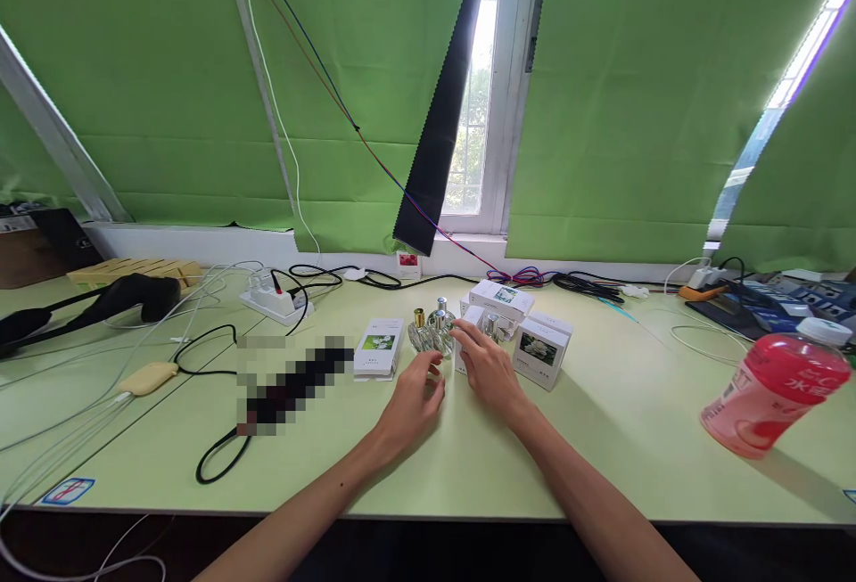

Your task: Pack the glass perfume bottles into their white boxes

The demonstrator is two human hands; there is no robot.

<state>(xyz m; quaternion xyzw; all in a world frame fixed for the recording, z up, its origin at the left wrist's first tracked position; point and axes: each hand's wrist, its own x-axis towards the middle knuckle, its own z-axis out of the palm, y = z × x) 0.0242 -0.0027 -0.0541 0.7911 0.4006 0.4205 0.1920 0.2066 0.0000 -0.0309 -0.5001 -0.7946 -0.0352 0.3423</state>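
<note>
Head view looks down on a pale green tabletop (602, 439) where both hands meet at a cluster of small clear glass perfume bottles (433, 332) with gold and silver caps. The right hand (487, 370) has its fingertips on the bottles, seemingly pinching one, though the grip itself is hard to make out. The left hand (415, 397) is loosely curled just below them, touching or nearly so, holding nothing clearly.

Judging by the layout, the bottles are out of their packaging and stand grouped mid-table, between a flat white carton with a green flower picture (379, 348) on the left and a stack of white flower-printed boxes (528, 332) on the right; whether any box still holds a bottle cannot be told.

Box print is too small to read. A pink drink bottle with a white cap (776, 393) at the right shows Chinese characters, one seemingly "水".
</note>
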